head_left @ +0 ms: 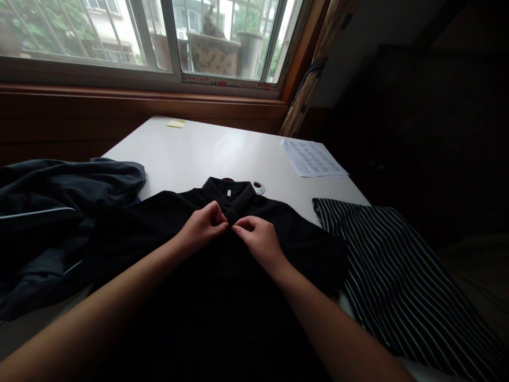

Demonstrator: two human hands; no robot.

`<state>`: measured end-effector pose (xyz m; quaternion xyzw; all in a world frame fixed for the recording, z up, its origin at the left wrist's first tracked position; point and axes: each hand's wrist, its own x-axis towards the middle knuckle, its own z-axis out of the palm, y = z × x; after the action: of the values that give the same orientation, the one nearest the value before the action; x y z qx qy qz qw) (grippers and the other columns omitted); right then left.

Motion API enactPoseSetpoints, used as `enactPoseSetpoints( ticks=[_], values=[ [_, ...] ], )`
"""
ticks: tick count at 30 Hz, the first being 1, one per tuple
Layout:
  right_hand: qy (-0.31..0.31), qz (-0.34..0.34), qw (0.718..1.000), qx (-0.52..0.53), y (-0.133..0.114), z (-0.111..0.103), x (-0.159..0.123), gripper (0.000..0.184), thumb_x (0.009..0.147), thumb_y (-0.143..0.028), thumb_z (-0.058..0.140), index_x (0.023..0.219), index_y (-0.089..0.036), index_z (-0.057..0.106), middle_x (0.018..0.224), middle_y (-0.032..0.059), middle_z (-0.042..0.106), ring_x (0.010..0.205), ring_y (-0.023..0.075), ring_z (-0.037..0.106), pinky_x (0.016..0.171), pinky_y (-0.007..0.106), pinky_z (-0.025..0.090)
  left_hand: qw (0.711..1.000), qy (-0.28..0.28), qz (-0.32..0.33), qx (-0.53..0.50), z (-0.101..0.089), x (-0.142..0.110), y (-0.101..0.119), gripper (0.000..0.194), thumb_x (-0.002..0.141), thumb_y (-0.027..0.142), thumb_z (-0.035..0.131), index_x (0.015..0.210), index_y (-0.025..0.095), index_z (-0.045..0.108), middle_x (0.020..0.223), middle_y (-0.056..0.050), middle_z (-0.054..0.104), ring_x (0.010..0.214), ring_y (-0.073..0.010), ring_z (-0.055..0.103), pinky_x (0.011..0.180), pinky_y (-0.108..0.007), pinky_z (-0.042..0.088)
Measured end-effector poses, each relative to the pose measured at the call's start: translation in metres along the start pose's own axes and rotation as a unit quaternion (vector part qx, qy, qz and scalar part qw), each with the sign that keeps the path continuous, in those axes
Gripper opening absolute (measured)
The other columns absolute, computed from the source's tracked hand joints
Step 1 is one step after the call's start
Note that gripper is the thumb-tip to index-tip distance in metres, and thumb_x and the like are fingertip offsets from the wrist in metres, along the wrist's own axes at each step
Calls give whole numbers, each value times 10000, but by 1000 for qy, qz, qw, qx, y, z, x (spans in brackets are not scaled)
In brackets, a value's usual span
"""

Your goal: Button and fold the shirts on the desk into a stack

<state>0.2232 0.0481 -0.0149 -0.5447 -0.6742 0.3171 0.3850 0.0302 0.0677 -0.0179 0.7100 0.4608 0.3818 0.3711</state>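
Observation:
A black collared shirt point(294, 223) lies spread on the white table point(199, 148), its collar toward the window and a small white label inside the neck. My left hand point(202, 225) pinches the shirt's front just below the collar, thumb against forefinger. Close beside it, my right hand point(260, 236) pinches the same front strip from the other side. The fingertips of both hands almost meet. Any button between them is too small and dark to make out.
Dark grey-blue clothing point(71, 185) is heaped at the left. Black-and-white striped cloth point(389, 265) hangs over the right edge. Printed sheets point(314, 158), a yellow sticky note point(176, 123) and a small white ring-shaped object point(258, 187) lie on the table. A window point(175, 42) stands behind.

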Motion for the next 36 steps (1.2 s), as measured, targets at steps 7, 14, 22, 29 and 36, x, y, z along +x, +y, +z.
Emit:
enactPoseSetpoints(
  ticks=[7,14,22,29,36],
  values=[
    [-1,-14,999,-29,-2,2,-3,65,830,-236,684,822,-213,745,825,14,739,765,178,675,719,286,494,997,12,1,75,3,-3,5,164,804,299,691,848,215,557,790,25,631,713,-147,597,624,-254,436],
    [5,-26,998,-64,-3,4,-5,61,832,-226,673,814,-224,732,839,23,737,754,185,670,728,297,507,995,31,-1,93,9,-6,11,112,808,228,649,839,217,542,767,28,612,698,-144,584,612,-251,426],
    [3,-25,997,-74,-3,4,-5,51,828,-229,680,809,-227,727,839,21,735,744,183,666,734,299,506,996,48,-25,67,12,-6,7,179,773,202,655,839,217,490,788,32,586,712,-143,571,629,-255,420],
    [4,-15,999,-41,-1,3,-3,49,823,-244,695,818,-221,739,832,16,739,765,181,673,727,290,499,997,57,-35,36,10,-4,4,209,770,214,672,804,213,466,799,32,585,722,-135,553,631,-245,405],
    [-5,-7,1000,1,2,-3,4,101,803,-301,724,850,-212,716,835,15,731,778,181,672,709,281,498,998,49,-29,-9,8,-3,4,230,788,237,677,828,216,452,832,26,612,735,-132,555,654,-251,411]
  ],
)
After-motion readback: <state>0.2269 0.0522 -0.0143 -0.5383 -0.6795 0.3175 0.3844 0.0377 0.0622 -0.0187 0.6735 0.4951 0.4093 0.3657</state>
